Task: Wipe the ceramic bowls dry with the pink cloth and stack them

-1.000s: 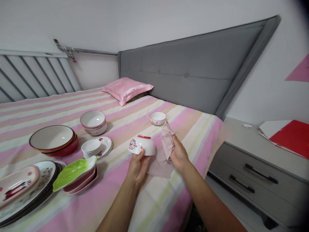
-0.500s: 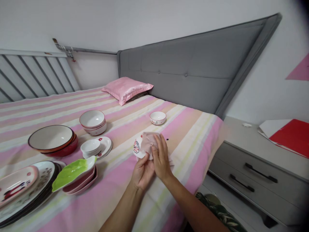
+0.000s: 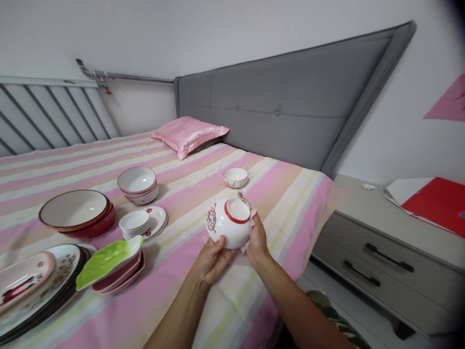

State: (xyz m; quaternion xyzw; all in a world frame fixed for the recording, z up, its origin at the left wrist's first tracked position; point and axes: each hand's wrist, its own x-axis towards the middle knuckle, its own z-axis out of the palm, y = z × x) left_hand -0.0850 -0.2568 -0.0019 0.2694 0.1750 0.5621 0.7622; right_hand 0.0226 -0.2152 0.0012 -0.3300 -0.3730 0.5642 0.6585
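Observation:
A white bowl (image 3: 229, 231) with a red ring round its foot and a red-and-black print is held tilted above the bed, its base turned up toward me. My left hand (image 3: 213, 261) grips it from below left, thumb on the outer wall, the other fingers partly hidden underneath. On the right side, my right hand (image 3: 258, 240) is closed on a pale pink cloth (image 3: 253, 218) pressed against the bowl; its fingertips are hidden behind. Just beyond stands a smaller-looking white bowl (image 3: 236, 178) with a red rim.
On the striped bedspread (image 3: 174, 300) at left are stacked bowls (image 3: 137, 184), large bowls (image 3: 74, 211), small dishes (image 3: 135, 220), a green leaf-shaped dish (image 3: 109, 261) and plates (image 3: 63, 271). A pink pillow (image 3: 189, 135) lies by the grey headboard (image 3: 261, 102). A nightstand (image 3: 363, 208) stands right.
My right hand has moved with the cloth from over the bowl's base to its right side. The base and its red ring now show.

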